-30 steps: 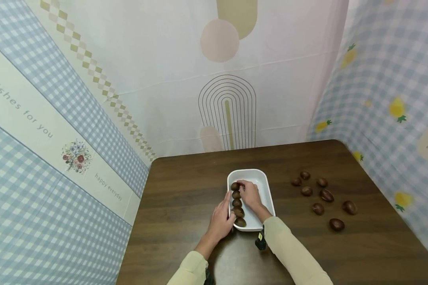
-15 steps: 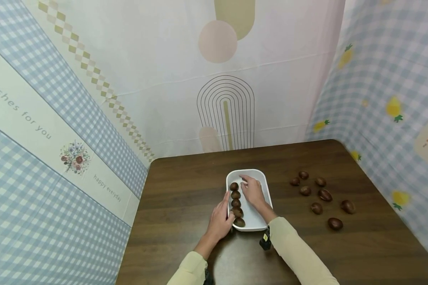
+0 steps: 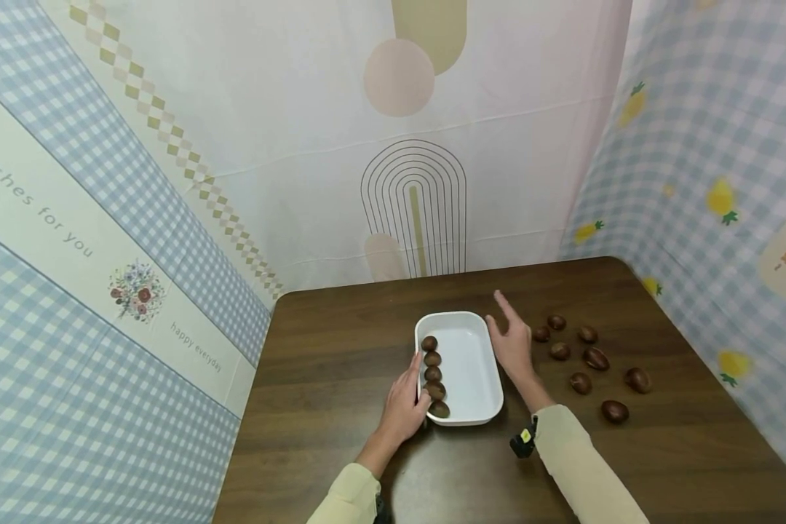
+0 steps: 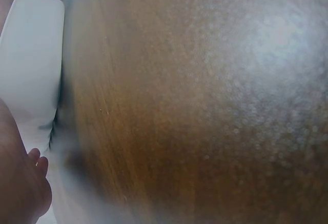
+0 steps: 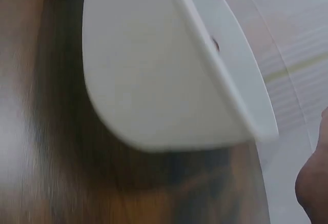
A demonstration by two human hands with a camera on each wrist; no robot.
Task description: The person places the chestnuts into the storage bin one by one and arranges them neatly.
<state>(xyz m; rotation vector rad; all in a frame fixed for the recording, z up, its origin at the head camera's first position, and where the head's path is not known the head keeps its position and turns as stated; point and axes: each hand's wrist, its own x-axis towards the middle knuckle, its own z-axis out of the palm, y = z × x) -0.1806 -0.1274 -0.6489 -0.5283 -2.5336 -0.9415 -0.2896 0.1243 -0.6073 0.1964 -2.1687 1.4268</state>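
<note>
A white rectangular tray (image 3: 468, 364) stands on the brown table. Along its inner left side several brown chestnuts (image 3: 433, 373) form a row from front to back. My left hand (image 3: 402, 411) holds the tray's left rim, thumb over the edge by the front chestnuts and a finger along the outside. Just past the right rim, my right hand (image 3: 514, 348) hovers with fingers spread, holding nothing. In the right wrist view the tray's outer wall (image 5: 148, 65) fills the middle, with part of the right hand (image 5: 315, 183) at the edge.
Several loose chestnuts (image 3: 596, 358) lie scattered on the table (image 3: 340, 342) to the right of my right hand. A patterned cloth (image 3: 327, 145) hangs behind the table, with checked cloth on both sides.
My right hand has drawn away from the far chestnut in the row, out over the tray's right rim, and its fingers have spread. The left hand has stayed at the rim.
</note>
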